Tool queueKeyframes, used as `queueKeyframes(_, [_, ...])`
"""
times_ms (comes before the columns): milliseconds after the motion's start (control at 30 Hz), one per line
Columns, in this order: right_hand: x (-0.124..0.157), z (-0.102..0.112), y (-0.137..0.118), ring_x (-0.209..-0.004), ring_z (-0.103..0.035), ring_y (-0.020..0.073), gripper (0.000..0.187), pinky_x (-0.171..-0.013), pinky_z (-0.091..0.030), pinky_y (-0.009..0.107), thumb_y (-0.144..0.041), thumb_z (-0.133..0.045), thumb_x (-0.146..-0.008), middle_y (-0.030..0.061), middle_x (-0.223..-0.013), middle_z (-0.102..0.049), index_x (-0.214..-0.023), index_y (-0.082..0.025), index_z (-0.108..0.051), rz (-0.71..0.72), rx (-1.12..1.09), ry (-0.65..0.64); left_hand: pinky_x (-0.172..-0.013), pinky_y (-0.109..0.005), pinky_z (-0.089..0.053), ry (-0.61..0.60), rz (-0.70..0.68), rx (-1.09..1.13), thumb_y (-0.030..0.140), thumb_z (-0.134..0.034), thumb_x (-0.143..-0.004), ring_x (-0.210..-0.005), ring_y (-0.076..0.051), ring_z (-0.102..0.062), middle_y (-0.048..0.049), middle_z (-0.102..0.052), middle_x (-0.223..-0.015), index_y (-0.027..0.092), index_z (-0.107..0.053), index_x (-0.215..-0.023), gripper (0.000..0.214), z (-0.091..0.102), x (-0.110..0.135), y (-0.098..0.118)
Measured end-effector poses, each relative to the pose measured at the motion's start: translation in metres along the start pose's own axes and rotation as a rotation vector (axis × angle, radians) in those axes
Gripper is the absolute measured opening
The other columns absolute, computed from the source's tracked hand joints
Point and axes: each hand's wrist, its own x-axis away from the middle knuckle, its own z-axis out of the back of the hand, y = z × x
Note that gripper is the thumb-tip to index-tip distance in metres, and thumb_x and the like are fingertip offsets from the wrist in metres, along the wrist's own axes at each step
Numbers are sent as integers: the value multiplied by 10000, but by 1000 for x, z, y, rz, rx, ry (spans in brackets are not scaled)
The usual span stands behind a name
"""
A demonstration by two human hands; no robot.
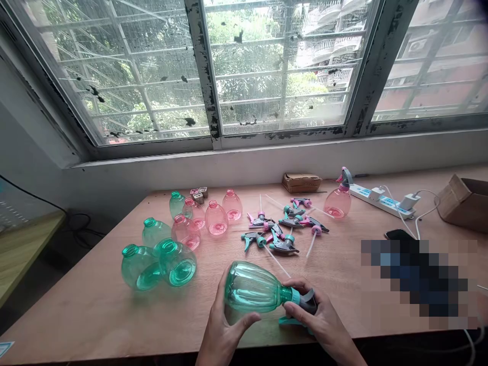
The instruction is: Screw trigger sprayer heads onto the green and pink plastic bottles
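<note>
Your left hand (231, 325) grips a green bottle (253, 288), right hand (318, 315) its spray head (308, 302); pink sprayer (337, 203) looks assembled, open bottles (178, 262) remain.

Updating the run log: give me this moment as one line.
left hand: holding green bottle; right hand: holding spray head; bottle: sideways, head at neck

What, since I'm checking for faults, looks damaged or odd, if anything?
The window frame behind the table: its grey coating has dark, flaked-looking patches, and blotches mark the glass. The held green bottle shows no visible damage. A pixelated patch hides part of the table's right side.
</note>
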Motion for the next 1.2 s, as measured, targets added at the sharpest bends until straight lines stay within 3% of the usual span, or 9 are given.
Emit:
queueKeyframes(233, [1,2,0,-647,-637,195,402,-639,-555,325,-495,-796,-782,-6,-665,-661,-1024,-183,-718,-11,22,-15,-1216,-466,-328,52,-52,-39,359,-839,-725,-1493,-348,-343,-37,-481,-1570,330,-433,-1489,866,-3,-2,-2])
queueKeyframes(433, [-2,5,3,-677,-647,193,373,-630,-578,321,-466,-819,-768,-1,-753,-666,-1011,-202,-719,-4,6,-62,-1214,-484,-327,9,-28,-49,389,-877,-694,-1465,-377,-388,-92,-469,-1577,287,-374,-1531,982,1,-2,-10])
queueKeyframes(533, [0,2,2,-657,-639,184,379,-619,-572,304,-472,-824,-760,-13,-717,-654,-1011,-207,-723,0,-16,-27,-1213,-473,-333,-33,-46,-40,404,-849,-734,-1462,-369,-397,-80,-456,-1587,299,-368,-1533,939,3,-2,-10])
queueKeyframes(700, [1,1,-1,-635,-643,197,407,-620,-570,319,-504,-806,-767,-11,-657,-649,-1012,-190,-723,-10,-8,-2,-1220,-462,-319,45,-53,-55,379,-842,-736,-1479,-354,-371,-35,-450,-1593,344,-423,-1497,870,-1,-2,-5])
queueKeyframes(967, [0,-1,1,-665,-663,215,445,-598,-595,341,-535,-838,-697,10,-750,-687,-978,-205,-738,2,12,19,-1208,-475,-343,-6,-45,-14,448,-824,-751,-1468,-371,-385,-78,-477,-1574,304,-389,-1525,899,3,-2,-4])
queueKeyframes(1200, [2,2,0,-630,-638,192,412,-645,-548,330,-486,-786,-805,-9,-638,-676,-1060,-174,-702,-28,11,-15,-1247,-492,-256,3,-87,-73,392,-833,-763,-1495,-346,-340,-30,-443,-1598,375,-376,-1524,888,4,-4,-12])
